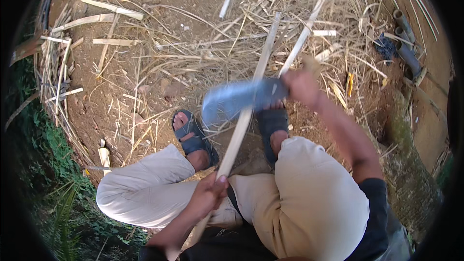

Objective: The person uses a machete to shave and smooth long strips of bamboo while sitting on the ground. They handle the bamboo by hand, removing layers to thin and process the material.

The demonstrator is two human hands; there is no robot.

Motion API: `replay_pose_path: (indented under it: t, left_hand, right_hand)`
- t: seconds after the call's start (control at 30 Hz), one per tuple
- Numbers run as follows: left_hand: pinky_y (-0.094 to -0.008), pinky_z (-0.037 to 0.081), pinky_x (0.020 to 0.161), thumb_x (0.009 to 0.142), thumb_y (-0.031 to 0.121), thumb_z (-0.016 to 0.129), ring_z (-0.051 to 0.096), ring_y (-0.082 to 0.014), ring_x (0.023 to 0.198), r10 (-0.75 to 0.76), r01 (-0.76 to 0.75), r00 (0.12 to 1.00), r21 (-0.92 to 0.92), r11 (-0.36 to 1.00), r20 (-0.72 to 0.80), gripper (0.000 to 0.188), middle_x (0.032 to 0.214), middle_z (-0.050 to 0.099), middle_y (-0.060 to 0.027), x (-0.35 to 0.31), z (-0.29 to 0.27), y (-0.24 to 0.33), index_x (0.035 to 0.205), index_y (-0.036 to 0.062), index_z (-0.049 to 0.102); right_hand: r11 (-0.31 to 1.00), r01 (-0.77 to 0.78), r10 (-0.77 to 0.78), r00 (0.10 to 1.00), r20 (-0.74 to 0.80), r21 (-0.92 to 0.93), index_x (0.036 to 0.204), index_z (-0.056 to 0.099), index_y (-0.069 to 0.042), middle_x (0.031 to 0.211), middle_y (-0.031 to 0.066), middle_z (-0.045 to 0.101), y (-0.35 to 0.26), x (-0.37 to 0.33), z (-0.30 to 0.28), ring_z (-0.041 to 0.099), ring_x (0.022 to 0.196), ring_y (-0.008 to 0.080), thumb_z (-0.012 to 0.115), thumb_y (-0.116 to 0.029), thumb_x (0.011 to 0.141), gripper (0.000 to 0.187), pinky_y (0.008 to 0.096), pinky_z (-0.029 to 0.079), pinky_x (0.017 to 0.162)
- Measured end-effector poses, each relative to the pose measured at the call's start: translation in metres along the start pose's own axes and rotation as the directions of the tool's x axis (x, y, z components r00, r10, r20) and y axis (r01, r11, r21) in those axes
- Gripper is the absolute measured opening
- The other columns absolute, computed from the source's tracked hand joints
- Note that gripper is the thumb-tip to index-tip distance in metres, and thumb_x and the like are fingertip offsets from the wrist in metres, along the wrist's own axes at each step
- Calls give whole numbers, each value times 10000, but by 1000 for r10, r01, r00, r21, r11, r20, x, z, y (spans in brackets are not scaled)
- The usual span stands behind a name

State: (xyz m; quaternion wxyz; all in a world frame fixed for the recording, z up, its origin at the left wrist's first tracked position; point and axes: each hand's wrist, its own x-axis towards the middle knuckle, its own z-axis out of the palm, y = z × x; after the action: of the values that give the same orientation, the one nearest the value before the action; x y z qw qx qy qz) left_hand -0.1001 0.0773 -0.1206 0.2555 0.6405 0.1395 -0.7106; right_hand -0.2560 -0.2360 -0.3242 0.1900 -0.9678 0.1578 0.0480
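Two bare hands work over the person's bent legs. The left hand [209, 197], toward seven o'clock from the middle of the view, is closed around a long, pale wooden strip [233, 151], its thumb lying along the top. That strip slants up between the two dark sandals [272, 122], its far end pointing to one o'clock, while its near end passes below the hand. The right hand [300, 86], toward two o'clock, is closed on the handle end of a broad-bladed knife [232, 100]. Its blade, blurred, points toward nine o'clock and crosses in front of the strip; whether the two touch, I cannot tell. A second pale strip [302, 37] lies just beyond the right hand, at one o'clock, near a spread of shavings [333, 17]. Grey tubes [408, 58] lie at two o'clock, green plants [63, 164] at eight.
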Motion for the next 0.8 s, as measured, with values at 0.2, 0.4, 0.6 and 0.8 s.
replay_pose_path:
  t: [0.2, 0.4, 0.6, 0.8]
  left_hand:
    - [-232, 244, 375, 1023, 331, 478, 340, -59, 429, -6, 9, 999, -75, 997, 35, 269, 623, 438, 23, -1, -3, -12, 881, 103, 489]
    - [-230, 265, 348, 1018, 330, 486, 344, -66, 396, -19, 19, 1000, -31, 999, -4, 284, 587, 433, 25, -7, -19, -35, 849, 101, 496]
    - [-236, 249, 369, 1017, 366, 485, 352, -62, 409, -41, 51, 996, -142, 989, 74, 321, 592, 428, 27, -5, -10, -22, 828, 106, 490]
    - [-240, 242, 371, 1028, 333, 466, 337, -66, 402, 107, -107, 994, 28, 994, 1, 310, 590, 424, 26, 7, -16, -19, 826, 99, 490]
  right_hand:
    - [738, -659, 647, 752, 126, 146, 836, 623, -69, 713, 129, 669, 12, 8, 2, 680, 699, 307, 713, -190, 679, 217, 447, 506, 697]
    - [873, -482, 477, 876, 73, 75, 771, 605, -98, 711, 125, 671, 39, -2, 6, 681, 689, 275, 661, -247, 740, 162, 437, 488, 775]
    - [820, -572, 544, 794, 271, 32, 1037, 680, -63, 857, 177, 705, 10, 5, -3, 702, 764, 304, 578, -213, 833, 273, 402, 582, 758]
    - [592, -798, 762, 600, 244, 116, 1006, 679, -22, 852, 210, 701, 75, 14, 12, 693, 851, 379, 632, -253, 787, 322, 460, 560, 790]
